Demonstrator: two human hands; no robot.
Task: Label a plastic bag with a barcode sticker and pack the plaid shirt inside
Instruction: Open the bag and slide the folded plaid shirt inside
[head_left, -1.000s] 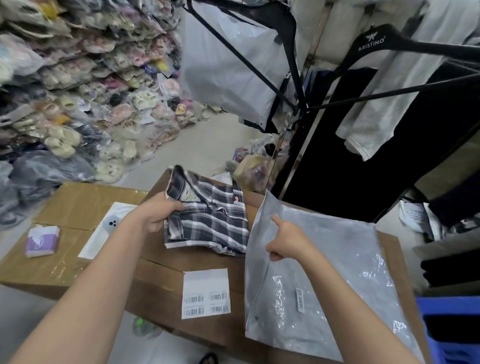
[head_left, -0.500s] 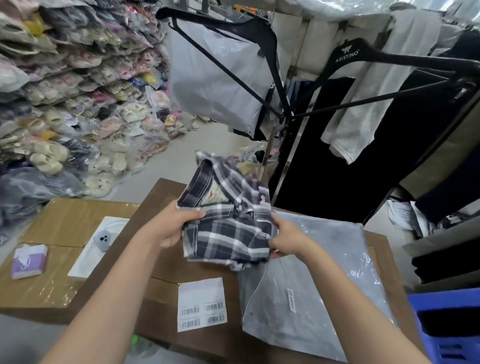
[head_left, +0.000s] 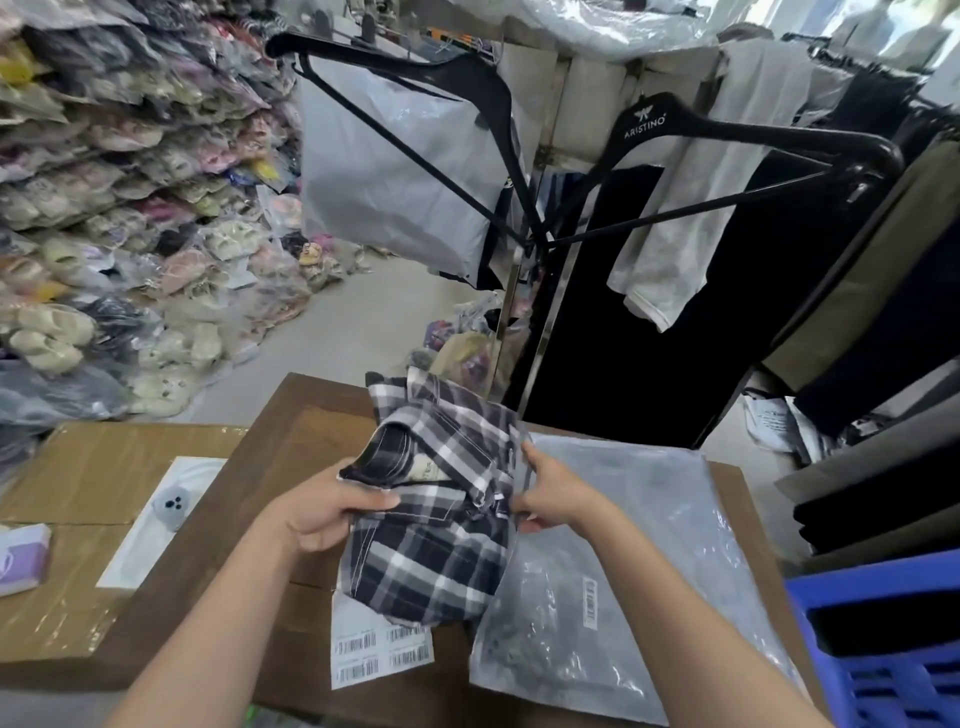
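A folded black-and-white plaid shirt (head_left: 436, 525) is lifted above the brown cardboard table, tilted with its collar side up. My left hand (head_left: 332, 512) grips its left edge. My right hand (head_left: 553, 493) holds its right edge where it meets the open left side of a clear grey plastic bag (head_left: 639, 540). The bag lies flat on the table to the right and carries a small barcode sticker (head_left: 589, 600). A white sheet of barcode stickers (head_left: 374, 652) lies on the table, partly under the shirt's lower end.
A phone (head_left: 171, 504) on white paper and a purple-white packet (head_left: 23, 558) lie on a cardboard box (head_left: 104, 457) at left. A blue crate (head_left: 883, 644) stands at right. Black hangers (head_left: 727, 135) and hanging clothes loom behind; bagged slippers are piled at left.
The shirt was lifted off the table by my left hand, my right hand joined it, and both hands have turned it and brought it nearer, over the sticker sheet and against the bag's edge.
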